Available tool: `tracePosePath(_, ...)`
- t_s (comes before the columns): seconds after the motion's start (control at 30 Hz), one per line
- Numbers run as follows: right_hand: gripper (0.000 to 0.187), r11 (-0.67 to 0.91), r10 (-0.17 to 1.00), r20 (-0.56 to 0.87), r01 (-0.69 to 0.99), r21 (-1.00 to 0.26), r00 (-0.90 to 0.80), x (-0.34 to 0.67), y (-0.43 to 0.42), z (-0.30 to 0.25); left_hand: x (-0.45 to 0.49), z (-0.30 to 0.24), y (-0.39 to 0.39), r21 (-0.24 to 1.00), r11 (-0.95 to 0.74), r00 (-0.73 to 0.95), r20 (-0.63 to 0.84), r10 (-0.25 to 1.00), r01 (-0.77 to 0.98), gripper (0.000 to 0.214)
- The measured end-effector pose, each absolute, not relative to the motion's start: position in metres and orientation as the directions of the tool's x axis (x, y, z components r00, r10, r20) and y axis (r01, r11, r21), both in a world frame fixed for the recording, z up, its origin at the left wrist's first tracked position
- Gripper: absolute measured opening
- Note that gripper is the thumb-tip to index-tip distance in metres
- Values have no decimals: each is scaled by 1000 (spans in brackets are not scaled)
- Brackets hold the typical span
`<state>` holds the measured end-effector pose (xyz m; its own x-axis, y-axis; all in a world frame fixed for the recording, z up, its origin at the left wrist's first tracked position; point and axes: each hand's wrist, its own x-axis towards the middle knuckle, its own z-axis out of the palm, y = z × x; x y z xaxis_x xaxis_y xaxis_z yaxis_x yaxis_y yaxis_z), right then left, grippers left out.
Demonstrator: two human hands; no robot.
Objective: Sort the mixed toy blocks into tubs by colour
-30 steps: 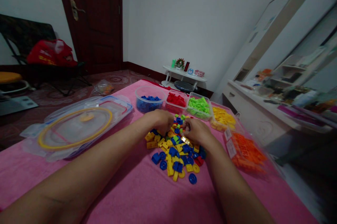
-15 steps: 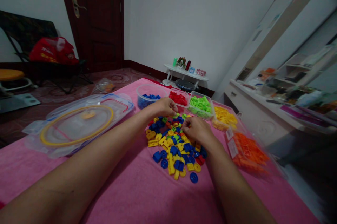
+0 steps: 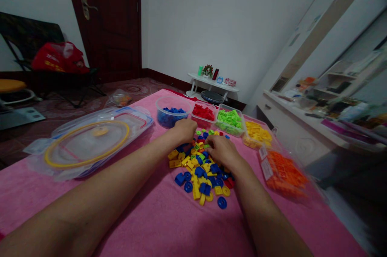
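Observation:
A loose pile of building blocks (image 3: 198, 168), mostly yellow and blue with some green and red, lies on the pink cloth. My left hand (image 3: 185, 129) is low over the pile's far left side, fingers bent down; whatever they hold is hidden. At the upper right of the pile, my right hand (image 3: 223, 150) has its fingers curled in among the blocks, and I cannot make out what is in them. Behind the pile stand a round tub of blue blocks (image 3: 171, 118), a box of red blocks (image 3: 204, 115), a box of green blocks (image 3: 230, 120) and a box of yellow blocks (image 3: 256, 134).
To the right is a clear container of orange blocks (image 3: 286, 174). Stacked clear lids (image 3: 90, 144) lie at the left on the pink cloth (image 3: 169, 224). Beyond the table are a low white shelf (image 3: 211, 83), a dresser (image 3: 296, 128) and a chair with a red bag (image 3: 60, 59).
My left hand has come down and to the left, from above the pile's far edge onto its left side. My right hand has shifted slightly left over the blocks.

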<state>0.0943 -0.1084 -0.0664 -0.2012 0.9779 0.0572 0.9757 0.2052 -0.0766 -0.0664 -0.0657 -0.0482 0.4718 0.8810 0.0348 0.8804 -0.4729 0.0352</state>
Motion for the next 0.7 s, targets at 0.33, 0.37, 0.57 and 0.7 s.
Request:
tracePosePath(0.33,18,265,941,319,830,-491,-111,103,-100,-72,-74,-45,-53,331,-493,471,151,869,804,20)
tracePosePath(0.37,19,287,930,362,728,-622,-57,103,-98,-72,-75,-43,-50,429,-501,468,189,863,752,21)
tracePosePath(0.57,18,35,984,-21,-313,-949,174,87,-98,-69,-71,-30,-44,788,-530,368,413,833,314,28)
tracePosePath(0.7,4,-170,970,-242,-686,-707,9,73,-105,-67,-62,-26,-53,782,-585,400,477,783,214,29)
